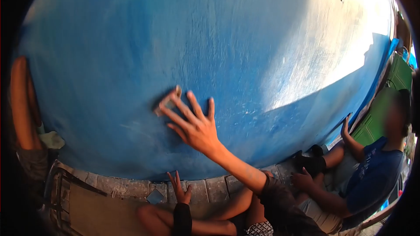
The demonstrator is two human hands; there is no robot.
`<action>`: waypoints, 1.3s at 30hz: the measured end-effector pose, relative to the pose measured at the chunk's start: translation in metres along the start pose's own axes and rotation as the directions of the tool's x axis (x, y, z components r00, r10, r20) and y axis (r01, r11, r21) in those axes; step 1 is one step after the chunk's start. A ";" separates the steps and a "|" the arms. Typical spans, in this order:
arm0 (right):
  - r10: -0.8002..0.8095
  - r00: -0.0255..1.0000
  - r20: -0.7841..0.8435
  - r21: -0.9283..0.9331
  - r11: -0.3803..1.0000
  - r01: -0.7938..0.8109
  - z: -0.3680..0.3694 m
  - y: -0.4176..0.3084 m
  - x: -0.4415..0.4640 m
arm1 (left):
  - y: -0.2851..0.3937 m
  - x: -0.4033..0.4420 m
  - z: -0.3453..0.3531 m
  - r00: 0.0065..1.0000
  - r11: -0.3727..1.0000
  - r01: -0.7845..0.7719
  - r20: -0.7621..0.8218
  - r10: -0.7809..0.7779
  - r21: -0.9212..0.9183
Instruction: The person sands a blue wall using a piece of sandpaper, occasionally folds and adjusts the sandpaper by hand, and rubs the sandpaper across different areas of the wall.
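My right hand (199, 126) reaches up against a large blue painted surface (227, 52). Under its fingertips is a small folded brown piece that looks like sandpaper (167, 98), pressed flat to the paint; some fingers spread out beside it. Streaks and paler worn patches run over the blue. Low in the view, my left hand (183, 193) in a dark sleeve rests above my bent legs, its fingers apart, holding nothing. A small bluish square (155, 197) lies on the paving near it.
To the right sits a person in a blue shirt (374, 175), one hand raised near the surface. Another person's arm (24, 105) shows at the far left. A metal-framed seat (54, 188) stands lower left. Paving blocks (197, 191) line the base; green panels (399, 76) stand right.
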State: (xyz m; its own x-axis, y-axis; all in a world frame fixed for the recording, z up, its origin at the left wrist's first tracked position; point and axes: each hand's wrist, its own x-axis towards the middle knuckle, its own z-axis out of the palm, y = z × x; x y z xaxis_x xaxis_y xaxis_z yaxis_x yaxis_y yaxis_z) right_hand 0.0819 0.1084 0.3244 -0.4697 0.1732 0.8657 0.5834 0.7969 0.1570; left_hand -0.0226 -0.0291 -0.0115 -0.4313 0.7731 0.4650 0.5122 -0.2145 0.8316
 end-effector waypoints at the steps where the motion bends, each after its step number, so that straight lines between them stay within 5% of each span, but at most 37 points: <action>1: 0.039 0.999 -0.033 -0.012 0.999 -0.039 -0.008 0.001 0.017 | 0.002 -0.003 0.001 1.000 1.000 0.013 0.004 -0.013 0.002; 4: 0.088 0.990 -0.106 -0.009 0.996 -0.090 -0.005 -0.013 0.020 | 0.019 0.003 -0.006 0.998 0.998 0.057 0.012 -0.057 -0.002; 6: 0.139 0.990 0.023 0.094 0.986 -0.141 0.010 -0.028 -0.008 | 0.014 0.002 -0.001 1.000 0.999 0.000 -0.006 0.000 0.034; 12: -0.072 0.973 0.220 -0.061 0.994 0.087 0.027 -0.028 -0.057 | 0.008 -0.019 -0.014 0.995 0.996 0.075 0.068 -0.078 0.039; 14: -0.130 0.977 0.171 -0.109 0.983 0.150 0.006 -0.013 -0.030 | 0.009 0.005 -0.008 0.997 0.998 0.056 0.059 -0.058 0.035; 17: -0.031 0.992 0.124 -0.048 0.998 0.037 -0.038 0.008 0.026 | 0.009 -0.008 -0.005 0.980 0.981 0.190 0.063 -0.187 -0.037; 19: 0.101 0.995 -0.015 -0.224 0.969 -0.102 -0.054 0.014 0.051 | 0.012 -0.002 -0.002 0.982 0.983 0.178 0.078 -0.175 -0.038; 28: -0.035 0.951 0.308 -0.043 0.998 0.050 0.001 -0.020 -0.053 | -0.007 -0.005 0.004 0.994 0.986 0.108 0.049 -0.102 -0.131; 33: -0.018 0.986 0.164 -0.220 0.974 0.054 -0.054 0.008 0.045 | 0.014 0.003 -0.006 0.992 0.984 0.121 0.039 -0.117 -0.134; 35: 0.075 0.997 0.003 -0.334 0.940 -0.070 -0.071 0.010 0.080 | 0.011 0.005 -0.003 0.990 0.983 0.141 0.016 -0.140 -0.114; 38: 0.095 0.993 0.072 -0.203 0.976 -0.078 -0.059 -0.011 0.063 | 0.011 0.000 -0.004 0.990 0.975 0.138 0.045 -0.132 -0.176; 39: 0.096 0.969 0.228 -0.197 0.979 -0.051 -0.053 -0.026 0.044 | 0.011 0.000 -0.004 0.992 0.980 0.122 0.029 -0.119 -0.158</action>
State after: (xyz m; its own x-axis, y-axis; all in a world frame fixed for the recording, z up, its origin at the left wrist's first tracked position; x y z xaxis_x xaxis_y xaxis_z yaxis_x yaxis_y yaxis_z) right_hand 0.0809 0.0644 0.3835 -0.5499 0.3765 0.7456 0.7258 0.6571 0.2035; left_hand -0.0199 -0.0345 -0.0009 -0.4677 0.8100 0.3538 0.3317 -0.2102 0.9197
